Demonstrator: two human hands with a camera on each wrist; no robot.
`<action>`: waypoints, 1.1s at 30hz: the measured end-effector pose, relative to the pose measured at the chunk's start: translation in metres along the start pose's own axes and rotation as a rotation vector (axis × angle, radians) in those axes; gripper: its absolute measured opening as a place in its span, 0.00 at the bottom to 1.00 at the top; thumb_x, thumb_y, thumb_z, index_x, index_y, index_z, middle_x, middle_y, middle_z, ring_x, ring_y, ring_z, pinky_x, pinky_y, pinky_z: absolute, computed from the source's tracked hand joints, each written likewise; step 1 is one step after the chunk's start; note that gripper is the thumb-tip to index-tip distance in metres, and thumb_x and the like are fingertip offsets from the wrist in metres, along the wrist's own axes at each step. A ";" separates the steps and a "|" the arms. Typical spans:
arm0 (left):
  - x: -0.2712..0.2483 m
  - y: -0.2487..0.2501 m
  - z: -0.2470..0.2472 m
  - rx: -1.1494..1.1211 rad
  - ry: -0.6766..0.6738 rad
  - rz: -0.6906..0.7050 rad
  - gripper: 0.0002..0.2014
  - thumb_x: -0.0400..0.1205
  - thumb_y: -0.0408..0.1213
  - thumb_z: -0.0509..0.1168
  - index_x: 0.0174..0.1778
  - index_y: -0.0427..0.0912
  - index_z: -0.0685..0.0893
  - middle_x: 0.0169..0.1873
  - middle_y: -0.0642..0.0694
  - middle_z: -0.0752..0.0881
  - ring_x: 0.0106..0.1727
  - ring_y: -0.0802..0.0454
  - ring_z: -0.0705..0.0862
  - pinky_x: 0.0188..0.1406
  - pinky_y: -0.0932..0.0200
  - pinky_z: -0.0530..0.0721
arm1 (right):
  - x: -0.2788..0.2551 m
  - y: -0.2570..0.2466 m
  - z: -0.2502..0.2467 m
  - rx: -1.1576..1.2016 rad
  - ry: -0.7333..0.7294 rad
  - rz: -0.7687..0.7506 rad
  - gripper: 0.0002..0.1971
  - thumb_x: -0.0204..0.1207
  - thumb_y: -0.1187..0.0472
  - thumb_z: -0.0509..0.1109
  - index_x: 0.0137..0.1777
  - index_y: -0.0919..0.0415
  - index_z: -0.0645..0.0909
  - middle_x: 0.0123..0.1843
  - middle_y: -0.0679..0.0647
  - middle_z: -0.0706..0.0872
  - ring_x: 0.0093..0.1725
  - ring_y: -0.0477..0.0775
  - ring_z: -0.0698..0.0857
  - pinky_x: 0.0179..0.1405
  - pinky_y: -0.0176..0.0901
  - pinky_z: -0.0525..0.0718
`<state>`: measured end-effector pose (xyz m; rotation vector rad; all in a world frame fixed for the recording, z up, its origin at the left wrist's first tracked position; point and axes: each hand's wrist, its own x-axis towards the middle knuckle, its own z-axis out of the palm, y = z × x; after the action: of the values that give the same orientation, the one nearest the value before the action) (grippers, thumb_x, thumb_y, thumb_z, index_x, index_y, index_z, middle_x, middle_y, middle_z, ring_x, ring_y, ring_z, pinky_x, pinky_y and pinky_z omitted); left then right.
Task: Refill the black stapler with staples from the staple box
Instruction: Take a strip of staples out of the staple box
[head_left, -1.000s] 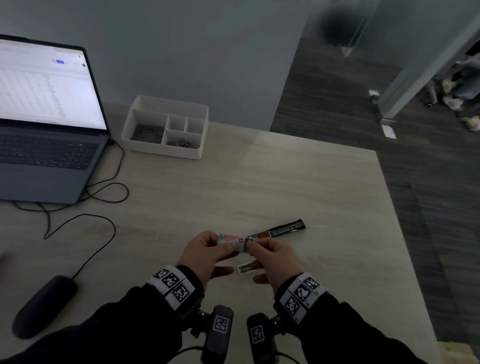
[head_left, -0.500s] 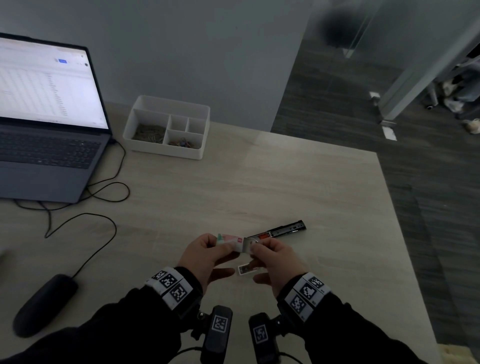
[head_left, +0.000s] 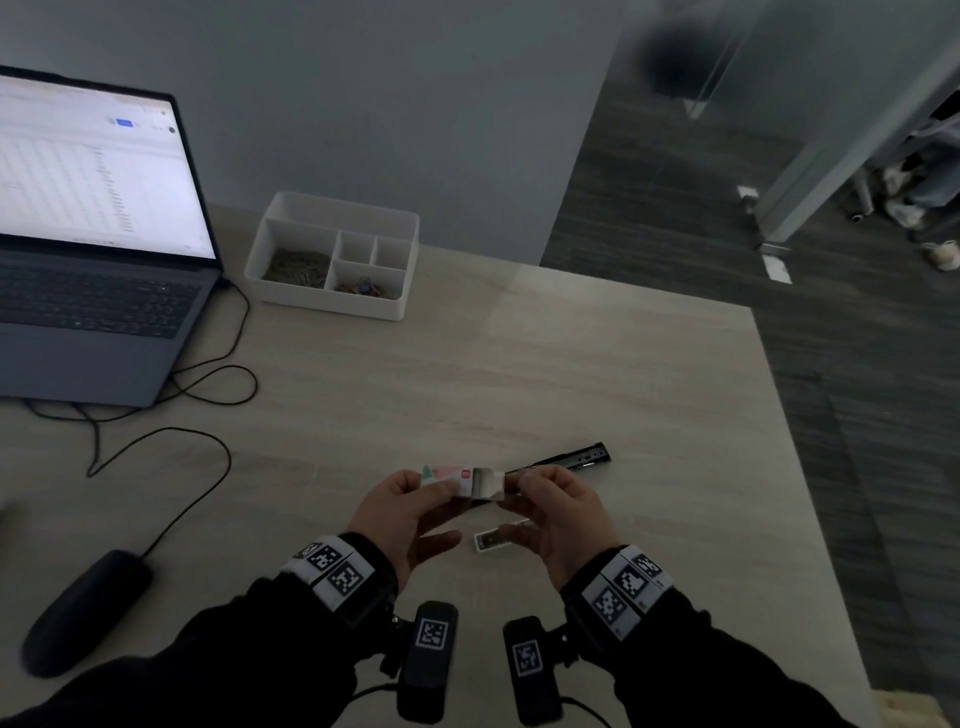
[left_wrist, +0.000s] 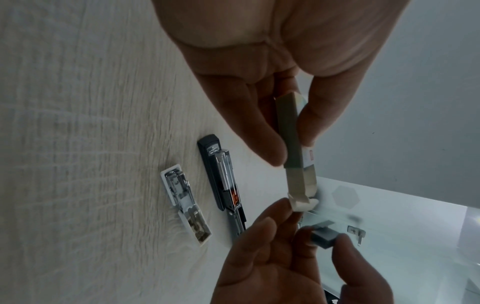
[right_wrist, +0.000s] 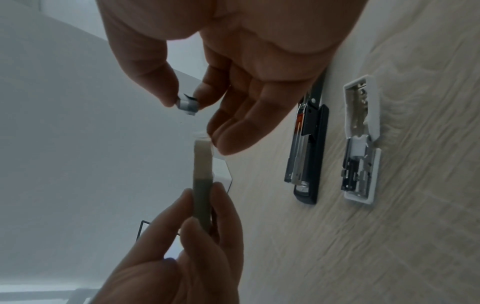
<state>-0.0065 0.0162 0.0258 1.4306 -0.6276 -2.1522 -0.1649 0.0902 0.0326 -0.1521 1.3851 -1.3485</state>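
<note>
My left hand holds the small staple box above the table, thumb and fingers pinching its sleeve. The box's inner tray sticks out toward my right hand. That hand pinches a small grey block of staples between thumb and forefinger, while another finger touches the tray's end. The black stapler lies opened flat on the table beyond my hands, its metal magazine showing.
A white stapler lies open on the table under my right hand. A white compartment organizer, an open laptop with cables, and a dark mouse are to the left. The table's right edge is close.
The inner tray has slid out of the box's sleeve toward the right. My right hand has drawn slightly right of the box. The stapler has not moved.
</note>
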 end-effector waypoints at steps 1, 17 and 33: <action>0.000 0.000 0.000 0.008 0.001 0.003 0.16 0.77 0.29 0.71 0.31 0.47 0.72 0.34 0.45 0.93 0.37 0.53 0.93 0.24 0.56 0.86 | 0.000 0.000 0.000 -0.017 0.003 -0.011 0.08 0.79 0.70 0.67 0.38 0.62 0.80 0.41 0.61 0.88 0.41 0.58 0.87 0.26 0.47 0.88; 0.000 -0.001 0.000 0.186 0.044 0.104 0.16 0.74 0.32 0.75 0.52 0.42 0.76 0.50 0.39 0.90 0.46 0.47 0.93 0.30 0.53 0.88 | -0.002 0.004 0.006 -0.194 -0.004 -0.096 0.04 0.75 0.73 0.71 0.41 0.65 0.81 0.43 0.62 0.92 0.41 0.55 0.91 0.32 0.53 0.90; 0.006 0.001 -0.008 0.355 0.004 0.167 0.18 0.76 0.32 0.73 0.54 0.54 0.74 0.52 0.41 0.87 0.44 0.46 0.90 0.34 0.53 0.85 | -0.008 0.005 0.020 -0.372 -0.129 -0.196 0.08 0.75 0.73 0.70 0.40 0.60 0.80 0.54 0.56 0.92 0.45 0.55 0.90 0.46 0.71 0.87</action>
<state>-0.0010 0.0112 0.0194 1.4953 -1.1308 -1.9754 -0.1444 0.0854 0.0395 -0.6265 1.5284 -1.2019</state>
